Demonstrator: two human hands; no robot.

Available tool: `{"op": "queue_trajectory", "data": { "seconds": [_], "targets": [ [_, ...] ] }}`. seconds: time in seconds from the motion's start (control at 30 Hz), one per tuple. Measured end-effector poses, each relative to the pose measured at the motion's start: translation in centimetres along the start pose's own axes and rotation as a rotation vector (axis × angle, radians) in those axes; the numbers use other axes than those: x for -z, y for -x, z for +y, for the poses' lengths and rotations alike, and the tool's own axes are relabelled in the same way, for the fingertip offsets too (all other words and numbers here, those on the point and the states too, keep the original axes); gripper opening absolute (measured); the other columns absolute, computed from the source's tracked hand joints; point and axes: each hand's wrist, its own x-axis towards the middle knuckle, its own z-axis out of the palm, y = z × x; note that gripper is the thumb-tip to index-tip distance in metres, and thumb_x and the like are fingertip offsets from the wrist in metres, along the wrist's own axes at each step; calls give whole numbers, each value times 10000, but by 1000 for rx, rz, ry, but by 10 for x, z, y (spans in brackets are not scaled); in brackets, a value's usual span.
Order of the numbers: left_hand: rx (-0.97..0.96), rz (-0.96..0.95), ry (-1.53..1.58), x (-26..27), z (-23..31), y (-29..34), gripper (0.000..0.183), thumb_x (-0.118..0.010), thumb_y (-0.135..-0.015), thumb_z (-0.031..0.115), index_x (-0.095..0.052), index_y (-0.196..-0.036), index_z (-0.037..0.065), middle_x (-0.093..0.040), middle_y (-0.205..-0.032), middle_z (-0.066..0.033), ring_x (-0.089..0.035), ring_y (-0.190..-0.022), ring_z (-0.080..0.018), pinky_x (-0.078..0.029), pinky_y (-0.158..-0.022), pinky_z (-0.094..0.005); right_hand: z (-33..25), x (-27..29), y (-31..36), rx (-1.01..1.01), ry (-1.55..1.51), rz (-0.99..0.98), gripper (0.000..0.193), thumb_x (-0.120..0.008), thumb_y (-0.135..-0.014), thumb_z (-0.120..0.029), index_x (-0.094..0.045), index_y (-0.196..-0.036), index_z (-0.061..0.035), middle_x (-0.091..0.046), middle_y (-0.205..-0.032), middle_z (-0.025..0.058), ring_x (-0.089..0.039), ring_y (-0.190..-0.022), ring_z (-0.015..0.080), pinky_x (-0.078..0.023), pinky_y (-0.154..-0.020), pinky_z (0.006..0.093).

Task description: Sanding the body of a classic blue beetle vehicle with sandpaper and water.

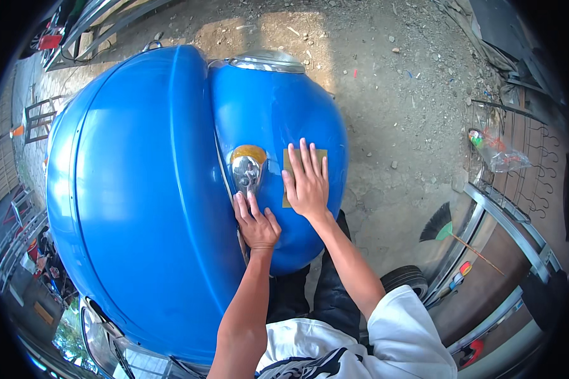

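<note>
A glossy blue car fender [265, 107] curves in front of me, beside the broad blue hood [133, 164]. My right hand [308, 186] lies flat with fingers stretched on a tan rectangular sheet, perhaps sandpaper [287, 165], pressing it against the fender. Part of the sheet is hidden under the palm. My left hand [258, 224] rests on the fender near the hood seam, its fingers apart and holding nothing. Its fingertips touch or nearly touch the chrome turn signal housing [246, 174], which has an amber lens [250, 153]. A chrome-rimmed headlight [269, 61] sits at the fender's far end.
Gritty ground with small stones [395, 50] stretches beyond and right of the car. On the right are a broom [446, 231], a clear plastic bag [502, 155], a metal rack with hooks [531, 158] and a tire [406, 281]. The windshield [95, 335] is at lower left.
</note>
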Motion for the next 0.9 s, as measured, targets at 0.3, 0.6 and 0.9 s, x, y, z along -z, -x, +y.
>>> {"op": "queue_trajectory", "data": {
  "seconds": [0.3, 0.6, 0.9],
  "targets": [
    [-10, -32, 27, -5, 9, 2, 663, -497, -902, 117, -261, -1501, -41, -271, -1504, -308, -349, -1350, -512, -341, -1115, -542, 63, -11, -110, -337, -51, -71, 608, -242, -1056, -475, -288, -1567, -150, -282, -1616, 128, -226, -1498, 349, -177, -1203, 559],
    [-18, -1, 30, -5, 15, 0, 648, -510, -895, 140, -303, -1482, -39, -287, -1499, -296, -386, -1319, -508, -371, -1106, -545, 111, 3, -93, -356, -287, -70, 606, -260, -1054, -518, -304, -1568, -200, -290, -1618, 95, -206, -1511, 309, -162, -1222, 514],
    [14, -23, 51, -4, 9, -2, 667, -508, -898, 129, -274, -1501, -32, -273, -1515, -295, -343, -1362, -501, -331, -1127, -535, 107, 5, -79, -269, -223, -208, 578, -203, -1063, -496, -235, -1585, -249, -224, -1644, 40, -182, -1519, 267, -163, -1230, 480]
  ]
}}
